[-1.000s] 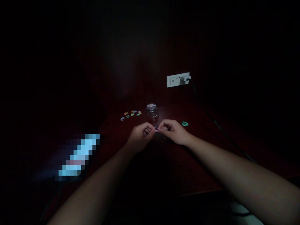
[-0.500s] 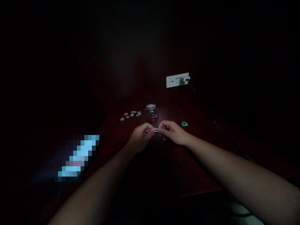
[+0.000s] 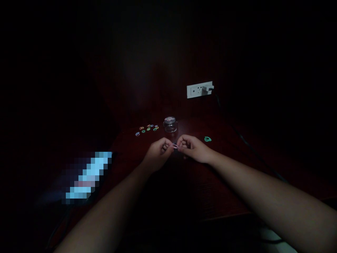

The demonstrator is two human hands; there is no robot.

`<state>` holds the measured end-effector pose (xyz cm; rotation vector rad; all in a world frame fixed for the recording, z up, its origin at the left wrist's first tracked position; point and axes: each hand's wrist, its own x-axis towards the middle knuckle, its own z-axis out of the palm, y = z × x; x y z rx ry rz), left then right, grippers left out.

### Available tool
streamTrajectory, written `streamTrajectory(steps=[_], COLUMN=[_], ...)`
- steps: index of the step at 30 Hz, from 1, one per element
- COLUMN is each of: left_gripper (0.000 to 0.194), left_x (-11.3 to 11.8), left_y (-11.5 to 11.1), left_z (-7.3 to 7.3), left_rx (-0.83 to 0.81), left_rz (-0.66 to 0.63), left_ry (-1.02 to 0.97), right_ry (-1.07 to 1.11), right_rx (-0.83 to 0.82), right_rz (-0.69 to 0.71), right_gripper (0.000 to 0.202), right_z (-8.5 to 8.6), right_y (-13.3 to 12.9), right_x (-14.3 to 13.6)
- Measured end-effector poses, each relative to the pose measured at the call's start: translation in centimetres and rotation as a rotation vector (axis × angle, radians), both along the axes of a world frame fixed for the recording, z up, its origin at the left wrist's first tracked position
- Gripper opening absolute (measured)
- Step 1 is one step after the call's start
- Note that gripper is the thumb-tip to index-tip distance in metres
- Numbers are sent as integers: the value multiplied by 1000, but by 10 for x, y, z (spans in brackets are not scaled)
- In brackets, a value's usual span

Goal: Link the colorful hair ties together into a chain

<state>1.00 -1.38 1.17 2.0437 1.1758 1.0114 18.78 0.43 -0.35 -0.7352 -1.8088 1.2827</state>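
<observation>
One small pinkish ring [image 3: 175, 147] is bridging the gap between the left hand [image 3: 159, 151] and the right hand [image 3: 195, 148], on the near side of the clear jar [image 3: 170, 125] and apart from it. The left hand is pinching one end, the right hand is pinching the opposite end, and the ring's middle is showing between them. Several coloured rings [image 3: 148, 129] are lying left of the jar, while a green piece [image 3: 207, 139] is resting to the jar's right.

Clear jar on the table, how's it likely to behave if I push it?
The clear jar would probably slide rather than tip, as it stands upright on a broad base. It looks shiny and see-through, so probably stiff and perhaps slippery; I can't tell glass from plastic.
</observation>
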Motion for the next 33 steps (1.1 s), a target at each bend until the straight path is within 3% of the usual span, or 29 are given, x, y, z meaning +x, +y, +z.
streamTrajectory(steps=[8,15,21,29,33], left_gripper=[16,16,18,16,16], left_x=[2,2,-2,-6,-4], left_y=[-1,-2,-2,5,4], left_z=[1,0,2,-4,-5], left_rx=[4,-18,-37,-146,-177], left_rz=[19,7,-58,-66,-102], left_ry=[-12,-16,-21,-310,-297], right_ry=[-10,-20,64,236,201], right_rx=[0,24,-82,-206,-189], right_rz=[54,-2,46,80,92], right_gripper=[24,23,25,22,22], right_z=[0,2,6,4,3], right_y=[-1,-1,-3,3,3], right_x=[2,1,-1,1,0])
